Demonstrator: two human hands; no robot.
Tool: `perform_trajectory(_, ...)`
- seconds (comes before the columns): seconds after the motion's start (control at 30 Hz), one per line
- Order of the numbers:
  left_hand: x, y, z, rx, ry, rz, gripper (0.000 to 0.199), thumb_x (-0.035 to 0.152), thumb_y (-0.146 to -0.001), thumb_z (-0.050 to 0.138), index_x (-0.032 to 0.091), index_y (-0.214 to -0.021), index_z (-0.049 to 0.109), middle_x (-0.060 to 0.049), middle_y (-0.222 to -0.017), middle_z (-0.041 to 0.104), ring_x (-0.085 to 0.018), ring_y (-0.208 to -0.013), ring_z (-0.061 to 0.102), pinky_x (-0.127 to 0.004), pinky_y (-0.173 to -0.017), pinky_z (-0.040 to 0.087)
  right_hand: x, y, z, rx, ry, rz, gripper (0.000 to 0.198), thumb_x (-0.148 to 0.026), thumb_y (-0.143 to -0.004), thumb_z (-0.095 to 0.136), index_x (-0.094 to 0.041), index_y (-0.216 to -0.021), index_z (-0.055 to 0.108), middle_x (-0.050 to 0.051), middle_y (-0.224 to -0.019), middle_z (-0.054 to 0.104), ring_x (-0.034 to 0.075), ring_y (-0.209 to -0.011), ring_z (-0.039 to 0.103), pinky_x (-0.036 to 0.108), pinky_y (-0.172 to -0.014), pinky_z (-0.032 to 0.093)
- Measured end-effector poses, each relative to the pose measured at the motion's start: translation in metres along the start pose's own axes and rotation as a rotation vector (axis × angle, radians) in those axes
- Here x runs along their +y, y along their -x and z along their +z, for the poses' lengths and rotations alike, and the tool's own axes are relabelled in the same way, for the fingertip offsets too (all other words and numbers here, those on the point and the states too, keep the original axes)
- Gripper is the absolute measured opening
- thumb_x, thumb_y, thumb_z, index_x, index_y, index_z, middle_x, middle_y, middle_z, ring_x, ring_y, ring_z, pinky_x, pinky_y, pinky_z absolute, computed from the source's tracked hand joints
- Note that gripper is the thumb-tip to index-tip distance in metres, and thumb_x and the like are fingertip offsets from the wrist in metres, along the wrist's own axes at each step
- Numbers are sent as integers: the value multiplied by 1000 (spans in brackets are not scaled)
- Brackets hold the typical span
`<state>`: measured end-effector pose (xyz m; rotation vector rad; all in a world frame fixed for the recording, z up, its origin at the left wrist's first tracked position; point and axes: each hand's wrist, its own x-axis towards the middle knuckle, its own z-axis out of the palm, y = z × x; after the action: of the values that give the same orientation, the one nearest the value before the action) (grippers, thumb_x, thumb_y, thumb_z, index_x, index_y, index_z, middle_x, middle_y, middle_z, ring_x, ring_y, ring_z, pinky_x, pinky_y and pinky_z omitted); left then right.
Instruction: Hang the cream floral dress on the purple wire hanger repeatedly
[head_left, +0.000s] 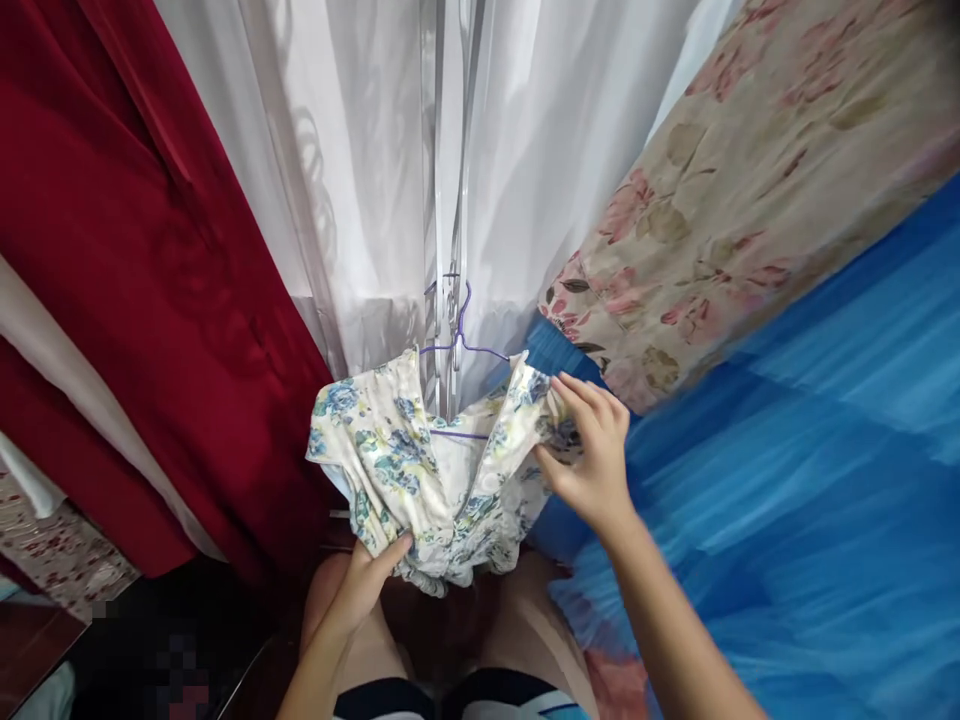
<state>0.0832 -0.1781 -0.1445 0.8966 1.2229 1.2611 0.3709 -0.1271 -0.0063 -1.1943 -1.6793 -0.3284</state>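
Note:
A white garment (405,455) with blue and yellow flowers hangs on a purple hanger (463,338) in front of me. Its hook is up by a metal stand, and the hanger's lower bar shows in the V-shaped neckline. My left hand (373,575) is closed on the lower left side of the garment, the thumb on the front and the fingers hidden behind. At the right shoulder, my right hand (596,445) pinches the sleeve cloth between thumb and fingers. The garment's lower part is gathered and falls out of sight toward my legs.
Silvery metal poles (450,180) rise behind the hanger, before white curtains (360,150). Dark red cloth (150,250) hangs at left. Beige floral fabric (712,230) and blue tulle (795,510) hang close on the right. My bare legs (540,620) are below.

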Motion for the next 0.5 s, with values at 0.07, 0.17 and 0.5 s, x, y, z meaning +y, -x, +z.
perform_trajectory(0.07,-3,2,10,-20,40,28,59,43,-69,79,20,-121,66,-10,-126,68,-32,-130,53,-46,-115,35,-21,43,20,252,-124,240,35,-28,-87,56,-21,-121,58,12,-118,60,31,-113,53,50,-100,38)
perform_trajectory(0.17,-7,7,19,-9,64,70,55,42,-74,76,24,-124,64,-7,-129,66,-29,-132,52,-44,-116,34,-57,110,50,73,-317,522,19,-36,-92,55,-21,-100,62,9,-101,62,28,-101,55,44,-91,40)
perform_trajectory(0.5,34,31,19,13,-156,59,46,41,-70,77,17,-108,72,-11,-115,72,-33,-124,58,-43,-109,43,-83,127,70,-438,-886,733,32,-43,-101,43,-22,-78,48,-3,-65,52,15,-61,48,28,-62,37)
